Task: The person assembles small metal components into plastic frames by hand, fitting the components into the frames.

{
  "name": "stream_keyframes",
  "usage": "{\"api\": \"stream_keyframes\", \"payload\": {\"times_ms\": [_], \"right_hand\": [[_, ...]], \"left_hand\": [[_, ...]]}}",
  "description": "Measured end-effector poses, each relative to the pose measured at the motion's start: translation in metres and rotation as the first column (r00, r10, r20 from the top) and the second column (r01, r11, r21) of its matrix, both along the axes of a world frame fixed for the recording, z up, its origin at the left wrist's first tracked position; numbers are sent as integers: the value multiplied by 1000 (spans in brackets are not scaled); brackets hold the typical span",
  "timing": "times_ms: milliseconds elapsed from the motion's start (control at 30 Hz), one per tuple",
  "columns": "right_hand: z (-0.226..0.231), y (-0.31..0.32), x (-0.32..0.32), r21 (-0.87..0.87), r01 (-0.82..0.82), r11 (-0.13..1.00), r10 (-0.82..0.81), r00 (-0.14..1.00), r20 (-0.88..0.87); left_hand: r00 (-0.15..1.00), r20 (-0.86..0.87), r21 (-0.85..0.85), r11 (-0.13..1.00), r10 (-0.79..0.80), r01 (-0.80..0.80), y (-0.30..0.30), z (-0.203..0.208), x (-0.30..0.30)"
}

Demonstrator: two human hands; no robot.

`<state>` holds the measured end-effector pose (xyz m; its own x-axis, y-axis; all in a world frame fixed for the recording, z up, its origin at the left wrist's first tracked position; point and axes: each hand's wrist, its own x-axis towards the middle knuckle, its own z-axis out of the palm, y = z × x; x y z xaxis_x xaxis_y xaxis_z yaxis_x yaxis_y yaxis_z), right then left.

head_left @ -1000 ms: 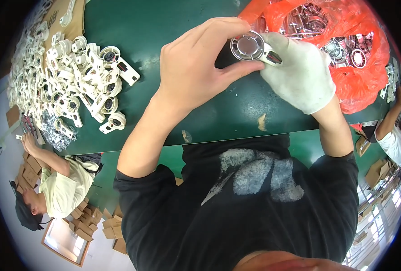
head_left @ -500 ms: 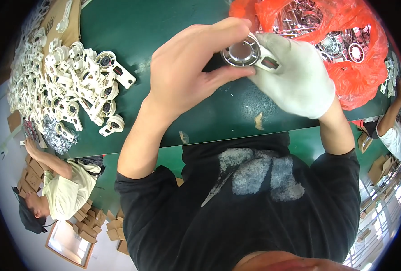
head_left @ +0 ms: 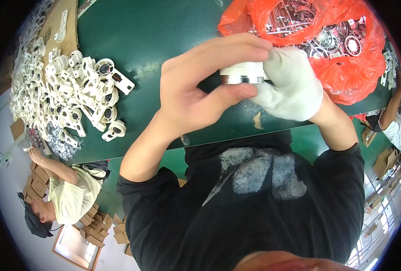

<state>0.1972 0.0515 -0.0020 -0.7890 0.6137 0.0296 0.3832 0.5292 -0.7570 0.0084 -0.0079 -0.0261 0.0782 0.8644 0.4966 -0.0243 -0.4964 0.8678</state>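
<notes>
Between my hands, above the green table, is a white plastic part with a round head and a shiny metal ring (head_left: 243, 73), turned edge-on. My bare left hand (head_left: 200, 81) pinches its round head, thumb on the metal side below and fingers over the white side above. My right hand (head_left: 293, 86), in a white glove, is closed around the part's right end, where the handle is hidden by the glove. Left of my hands lies a large heap of similar white parts (head_left: 74, 86), some with dark round centres.
An open red plastic bag (head_left: 349, 79) of metal rings stands at the right back. Cardboard (head_left: 56, 31) lies under the heap. A small tan scrap (head_left: 257, 120) is near the table's front edge (head_left: 227, 135). Co-workers sit at left (head_left: 74, 194) and far right (head_left: 392, 117).
Both hands have tipped the white part from showing its round ringed face to showing its edge. They have come slightly lower in the picture, keeping hold of it.
</notes>
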Motion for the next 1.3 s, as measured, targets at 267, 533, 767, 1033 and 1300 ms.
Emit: {"api": "stream_keyframes", "payload": {"times_ms": [267, 533, 767, 1033, 1300], "right_hand": [[-11, -3, -3, 316, 21, 948, -1, 998, -65], [-17, -3, 5, 389, 54, 920, 6, 988, -151], [17, -8, -11, 102, 184, 978, -194, 975, 108], [5, -3, -6, 225, 178, 958, -180, 984, -10], [-3, -1, -2, 307, 143, 941, -121, 989, -90]], "left_hand": [[997, 24, -54, 996, -68, 70, 10, -1, -9], [1000, -30, -126, 992, -3, -1, 4, 8, -2], [899, -436, -457, 851, 39, -259, 43, 49, -70], [750, -476, -420, 630, 459, -653, 78, 80, -171], [-148, -953, -80, 690, -265, -719, -1, 63, -138]]}}
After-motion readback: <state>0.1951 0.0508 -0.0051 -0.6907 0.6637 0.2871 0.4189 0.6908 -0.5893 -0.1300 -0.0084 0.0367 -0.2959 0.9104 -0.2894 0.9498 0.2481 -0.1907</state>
